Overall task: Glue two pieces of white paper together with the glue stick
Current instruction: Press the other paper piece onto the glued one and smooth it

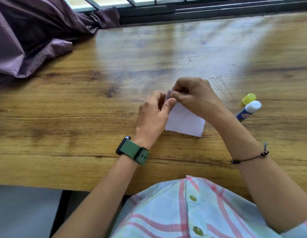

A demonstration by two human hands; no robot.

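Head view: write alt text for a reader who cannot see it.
Both hands, left hand and right hand, pinch the far edge of white paper lying on a wooden table. To the right lie an uncapped glue stick and its yellow cap; a purple curtain spills onto the far left.

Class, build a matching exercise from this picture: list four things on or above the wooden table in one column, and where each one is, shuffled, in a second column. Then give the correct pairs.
Things
1. white paper
2. yellow cap
3. glue stick
4. purple curtain

Places
A. heaped on the table's far left
B. lying uncapped to the right of the hands
C. pinched at its far edge by both hands
D. just beyond the stick's white tip

Pairs: 1-C, 2-D, 3-B, 4-A
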